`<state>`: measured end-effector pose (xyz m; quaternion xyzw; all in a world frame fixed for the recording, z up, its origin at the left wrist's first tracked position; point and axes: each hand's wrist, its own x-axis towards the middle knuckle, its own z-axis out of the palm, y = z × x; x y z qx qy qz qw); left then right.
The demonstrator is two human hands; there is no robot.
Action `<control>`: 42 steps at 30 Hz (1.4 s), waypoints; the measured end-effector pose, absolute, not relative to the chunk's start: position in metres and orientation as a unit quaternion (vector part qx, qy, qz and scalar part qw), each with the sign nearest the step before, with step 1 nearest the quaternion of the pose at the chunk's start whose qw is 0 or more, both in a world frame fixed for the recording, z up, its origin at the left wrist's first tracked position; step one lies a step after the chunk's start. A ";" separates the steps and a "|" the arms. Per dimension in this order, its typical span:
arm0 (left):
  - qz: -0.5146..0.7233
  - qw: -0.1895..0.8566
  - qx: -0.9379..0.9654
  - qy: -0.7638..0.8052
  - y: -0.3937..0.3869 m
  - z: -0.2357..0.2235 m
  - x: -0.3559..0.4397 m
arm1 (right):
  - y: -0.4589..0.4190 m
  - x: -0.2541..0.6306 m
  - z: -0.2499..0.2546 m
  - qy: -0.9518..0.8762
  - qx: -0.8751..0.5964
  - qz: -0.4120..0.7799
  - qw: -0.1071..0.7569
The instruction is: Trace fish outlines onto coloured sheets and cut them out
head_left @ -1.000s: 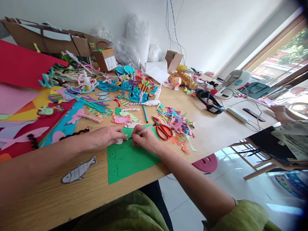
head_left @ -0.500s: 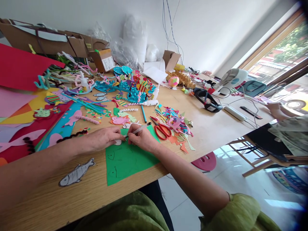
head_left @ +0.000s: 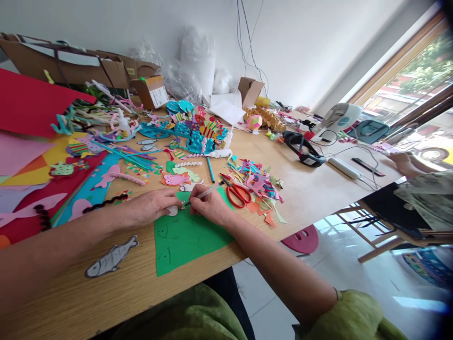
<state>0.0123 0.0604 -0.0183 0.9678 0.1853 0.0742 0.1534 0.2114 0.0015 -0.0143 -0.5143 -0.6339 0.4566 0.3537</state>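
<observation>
A green sheet of paper (head_left: 198,241) lies at the table's front edge, with dark fish outlines drawn on it. My right hand (head_left: 209,206) is closed around a pen (head_left: 209,190) with a clear barrel, its tip down near the top of the sheet. Beside that tip, my left hand (head_left: 150,208) presses a small pale paper fish cutout (head_left: 172,211) against the green paper with its fingertips; part of the cutout is covered. A grey paper fish (head_left: 112,257) with black outlines rests on the wood below my left forearm.
Red-handled scissors (head_left: 239,194) and paper scraps (head_left: 256,179) lie right of the sheet. A blue marker (head_left: 211,170) and pink paper fish (head_left: 176,179) sit beyond it. Coloured sheets (head_left: 21,151) cover the left side. Another person's hand (head_left: 399,163) rests at the far right.
The pen tip and right hand have shifted very slightly at the cutout's edge. My left hand stays on the cutout. The whole view has tilted a little.
</observation>
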 end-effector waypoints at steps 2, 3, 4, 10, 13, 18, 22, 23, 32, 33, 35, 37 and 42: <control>0.069 0.156 0.967 0.187 0.061 -0.018 0.012 | 0.001 0.211 -0.014 -0.640 -0.512 0.452 0.353; 0.070 0.158 0.967 0.186 0.061 -0.018 0.013 | 0.002 0.211 -0.014 -0.645 -0.510 0.449 0.350; 0.071 0.161 0.967 0.185 0.061 -0.018 0.013 | 0.002 0.210 -0.014 -0.649 -0.510 0.445 0.347; 0.083 0.175 0.964 0.184 0.059 -0.015 0.013 | 0.004 0.209 -0.014 -0.667 -0.508 0.427 0.338; 0.081 0.183 0.961 0.188 0.059 -0.015 0.013 | 0.005 0.208 -0.014 -0.672 -0.502 0.425 0.340; 0.093 0.190 0.959 0.187 0.061 -0.016 0.012 | 0.006 0.209 -0.016 -0.662 -0.508 0.430 0.344; 0.093 0.178 0.963 0.178 0.062 -0.019 0.012 | 0.007 0.209 -0.017 -0.651 -0.513 0.435 0.351; 0.090 0.174 0.964 0.178 0.063 -0.019 0.011 | 0.007 0.209 -0.018 -0.650 -0.514 0.434 0.354; 0.102 0.180 0.963 0.173 0.063 -0.022 0.011 | 0.005 0.207 -0.013 -0.630 -0.544 0.428 0.353; 0.101 0.181 0.963 0.173 0.063 -0.022 0.011 | 0.005 0.206 -0.012 -0.630 -0.546 0.424 0.354; 0.097 0.183 0.962 0.176 0.063 -0.022 0.011 | 0.005 0.206 -0.012 -0.628 -0.550 0.420 0.355; 0.089 0.184 0.962 0.179 0.064 -0.023 0.011 | 0.005 0.205 -0.012 -0.625 -0.553 0.419 0.357; 0.076 0.174 0.965 0.182 0.063 -0.021 0.012 | 0.005 0.205 -0.014 -0.624 -0.554 0.414 0.364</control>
